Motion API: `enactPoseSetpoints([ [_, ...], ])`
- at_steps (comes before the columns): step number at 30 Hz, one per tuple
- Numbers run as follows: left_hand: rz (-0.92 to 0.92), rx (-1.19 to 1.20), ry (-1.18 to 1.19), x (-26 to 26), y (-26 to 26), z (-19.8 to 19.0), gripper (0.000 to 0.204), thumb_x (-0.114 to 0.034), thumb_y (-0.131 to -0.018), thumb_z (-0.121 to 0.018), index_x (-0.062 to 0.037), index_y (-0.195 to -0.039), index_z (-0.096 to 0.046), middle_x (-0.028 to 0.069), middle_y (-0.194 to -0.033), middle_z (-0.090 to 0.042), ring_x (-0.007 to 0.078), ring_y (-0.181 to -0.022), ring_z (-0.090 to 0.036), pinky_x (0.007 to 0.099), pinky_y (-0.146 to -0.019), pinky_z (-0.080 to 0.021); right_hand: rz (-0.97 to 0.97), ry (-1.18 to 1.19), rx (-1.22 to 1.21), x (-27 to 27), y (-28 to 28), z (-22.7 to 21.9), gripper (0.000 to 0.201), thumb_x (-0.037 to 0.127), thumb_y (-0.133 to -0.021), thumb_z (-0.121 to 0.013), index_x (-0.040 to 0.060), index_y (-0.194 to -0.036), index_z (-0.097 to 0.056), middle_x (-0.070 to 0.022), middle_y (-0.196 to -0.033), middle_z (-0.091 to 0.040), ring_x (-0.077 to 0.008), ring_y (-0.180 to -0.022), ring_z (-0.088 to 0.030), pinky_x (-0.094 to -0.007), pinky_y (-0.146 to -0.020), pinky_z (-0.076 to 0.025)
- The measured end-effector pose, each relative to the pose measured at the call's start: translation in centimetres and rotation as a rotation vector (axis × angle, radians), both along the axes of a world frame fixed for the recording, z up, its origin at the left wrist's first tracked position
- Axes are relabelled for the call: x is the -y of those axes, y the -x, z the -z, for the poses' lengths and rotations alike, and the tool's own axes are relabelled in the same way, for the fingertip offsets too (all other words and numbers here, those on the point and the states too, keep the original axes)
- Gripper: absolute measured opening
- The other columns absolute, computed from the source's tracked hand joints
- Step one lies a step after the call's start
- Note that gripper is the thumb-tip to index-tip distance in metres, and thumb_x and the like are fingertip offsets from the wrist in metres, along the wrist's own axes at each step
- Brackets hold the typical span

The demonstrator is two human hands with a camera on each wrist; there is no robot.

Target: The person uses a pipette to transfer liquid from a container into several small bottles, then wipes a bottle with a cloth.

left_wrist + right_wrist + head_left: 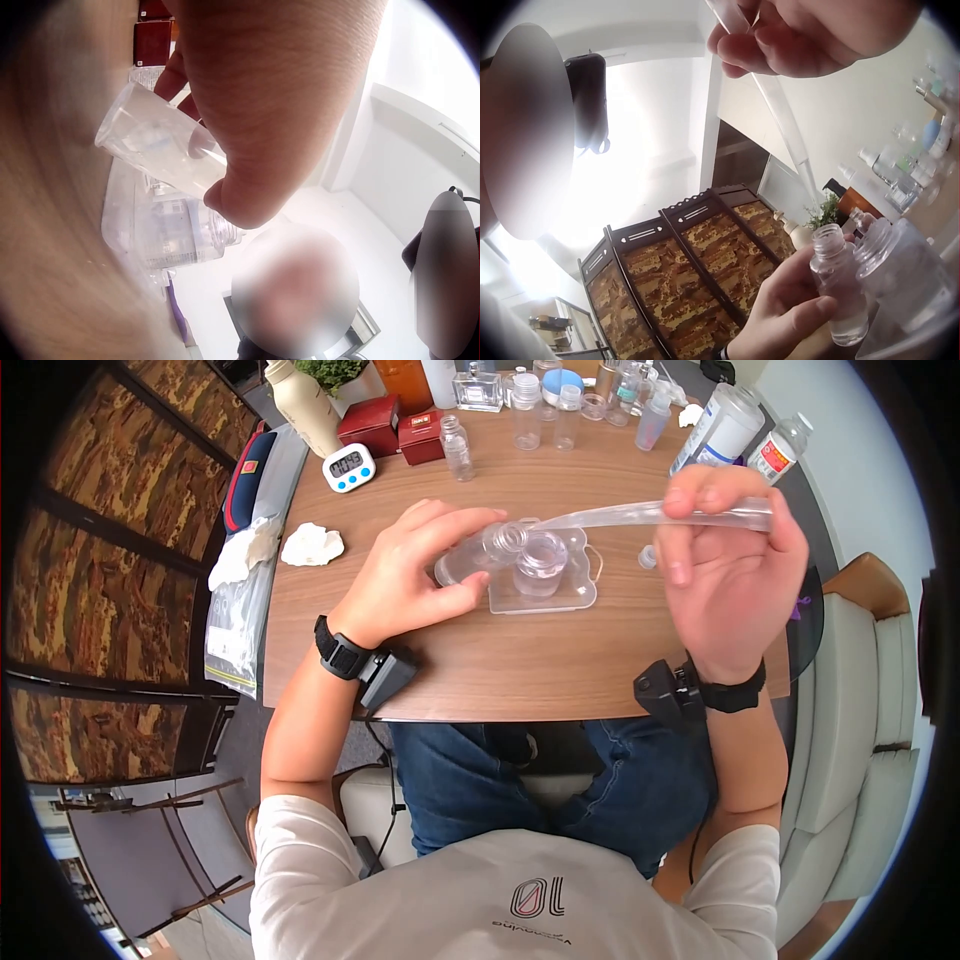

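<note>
My left hand grips a small clear bottle, thumb on one side and fingers on the other. The bottle has no cap, and a little clear liquid shows low inside it in the right wrist view. My right hand holds a long translucent plastic dropper between thumb and fingers. The dropper's tip points down just above the bottle's mouth. Right beside the bottle, a wide clear jar of liquid stands uncapped on a clear plastic tray.
A small clear cap lies right of the tray. Crumpled tissue and a white timer are at the left. Several bottles, red boxes and an empty clear bottle line the back. Large bottles stand back right.
</note>
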State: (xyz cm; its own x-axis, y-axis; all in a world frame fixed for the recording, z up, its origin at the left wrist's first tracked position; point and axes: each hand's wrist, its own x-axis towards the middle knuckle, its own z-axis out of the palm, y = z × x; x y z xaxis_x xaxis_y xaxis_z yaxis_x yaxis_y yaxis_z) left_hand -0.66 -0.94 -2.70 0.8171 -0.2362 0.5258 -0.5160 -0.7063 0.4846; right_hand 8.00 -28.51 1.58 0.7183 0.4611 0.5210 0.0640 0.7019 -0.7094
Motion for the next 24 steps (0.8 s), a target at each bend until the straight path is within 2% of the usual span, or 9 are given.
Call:
enactPoseSetpoints([
  [14,-0.017,-0.039,0.006,-0.02,0.18,-0.18,0.051,-0.009,-0.073,-0.074,-0.0038,-0.124,-0.069,0.0084,-0.091,-0.065,0.0204,-0.081,-0.058,0.0341,-0.077,-0.050,-0.002,0.083,-0.053,-0.91,0.42,0.27,0.069,0.054,-0.109,-0.021,0.0012,-0.101,-0.064,-0.0178,-0.098,-0.070,-0.0156,-0.058,-0.051,-0.0277,-0.056,-0.042],
  [23,-0.009,-0.024,0.010,-0.07,0.16,-0.14,0.052,-0.010,-0.073,-0.075,-0.0043,-0.124,-0.070,0.0083,-0.091,-0.065,0.0206,-0.080,-0.058,0.0342,-0.076,-0.050,0.003,0.092,-0.041,-1.02,0.39,0.42,0.069,0.054,-0.109,-0.020,0.0012,-0.102,-0.064,-0.0176,-0.099,-0.071,-0.0149,-0.059,-0.052,-0.0277,-0.056,-0.042],
  [24,-0.016,-0.050,0.011,-0.07,0.24,-0.27,0.051,-0.013,-0.074,-0.074,-0.0057,-0.124,-0.070,0.0098,-0.095,-0.067,0.0238,-0.084,-0.060,0.0360,-0.078,-0.052,0.003,0.092,-0.041,-1.03,0.39,0.41,0.069,0.054,-0.109,-0.020,0.0012,-0.102,-0.064,-0.0176,-0.099,-0.071,-0.0149,-0.059,-0.052,-0.0277,-0.056,-0.042],
])
